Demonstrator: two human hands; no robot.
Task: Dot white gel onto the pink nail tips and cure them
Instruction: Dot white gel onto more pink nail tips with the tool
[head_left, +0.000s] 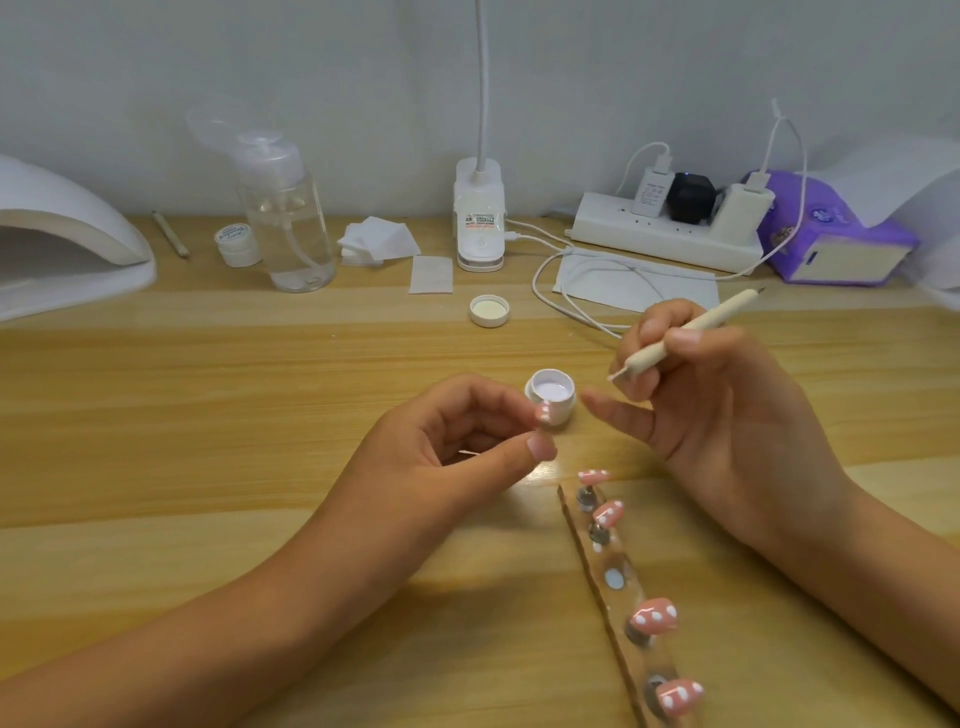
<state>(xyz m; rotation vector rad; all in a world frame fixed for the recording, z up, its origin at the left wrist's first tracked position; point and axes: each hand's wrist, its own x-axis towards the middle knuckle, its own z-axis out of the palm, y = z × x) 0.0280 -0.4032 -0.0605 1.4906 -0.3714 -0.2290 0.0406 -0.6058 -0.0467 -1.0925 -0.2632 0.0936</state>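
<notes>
Closest of all, four pink nail tips (653, 617) with white dots, shiny and smooth, up on little metal pegs along a long see-through strip (615, 556). One spot in the middle of the strip bare, only a pale round pad. Strip flat on a wooden table (260, 415) with light and darker stripes.

Left hand (441, 457) curled, pinching a fifth pink tip (544, 414) at the fingertips, right in front of a small round white jar (569, 402). Jar open, full of smooth white gel (550, 387), partly hidden by that tip. Round lid (489, 310) further back, lying upside down.

Right hand (727, 415) gripping a thin white dotting pen (691, 332) like a pencil, fine point aimed down and left, near the jar but not touching it. One finger stretched out toward the left hand.

Far left, a big white dome-shaped nail lamp (67, 244). Along the back wall: a thin stick (170, 234), a small closed pot (236, 244), a clear pump bottle (288, 228) with clear liquid inside, soft white square pads (379, 241), a white clip lamp (479, 223), a white power strip (665, 234) with plugs in it, a purple tissue pack (831, 234). White cable (545, 260) looped over a flat white mask (675, 291).
</notes>
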